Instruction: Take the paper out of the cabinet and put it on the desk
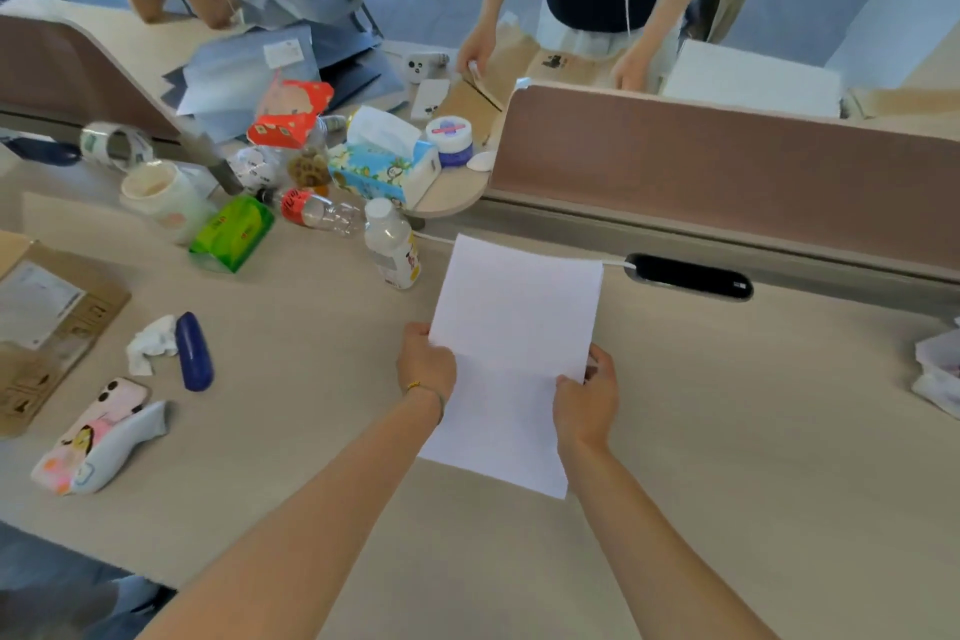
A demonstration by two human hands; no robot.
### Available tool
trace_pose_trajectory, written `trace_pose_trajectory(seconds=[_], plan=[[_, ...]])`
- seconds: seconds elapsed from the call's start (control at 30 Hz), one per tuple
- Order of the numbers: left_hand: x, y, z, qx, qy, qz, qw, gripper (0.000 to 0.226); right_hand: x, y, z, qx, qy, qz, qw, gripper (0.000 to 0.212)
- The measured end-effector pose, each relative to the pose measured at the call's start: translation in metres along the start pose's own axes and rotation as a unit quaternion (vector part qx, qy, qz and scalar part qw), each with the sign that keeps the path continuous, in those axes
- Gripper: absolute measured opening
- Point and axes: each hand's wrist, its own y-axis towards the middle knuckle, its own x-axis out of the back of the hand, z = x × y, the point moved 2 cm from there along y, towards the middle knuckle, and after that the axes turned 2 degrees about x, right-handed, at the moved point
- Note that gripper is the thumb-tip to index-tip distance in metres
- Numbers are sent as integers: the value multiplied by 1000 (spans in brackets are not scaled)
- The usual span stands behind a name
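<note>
A blank white sheet of paper (514,327) is over the middle of the light wood desk (727,405), long side running away from me. My left hand (426,361) pinches its left edge and my right hand (587,392) pinches its right edge. Whether the sheet lies flat on the desk or hovers just above it I cannot tell. No cabinet is in view.
Left of the paper stand a plastic bottle (392,244), a green tissue pack (234,234), a blue case (193,351), a phone (98,426) and a cardboard box (47,322). A brown divider (727,172) and a cable slot (688,276) lie behind. Two people stand beyond.
</note>
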Motion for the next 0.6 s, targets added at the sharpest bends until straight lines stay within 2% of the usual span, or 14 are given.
trace_pose_trajectory(seconds=[0.33,0.6], plan=[[-33,45,25,-8,63,-10,998,48,-36,48,-19,-15,-112,12,994,55],[-30,58,34,-62,204,-35,976,59,-36,56,-31,-4,-211,17,977,50]])
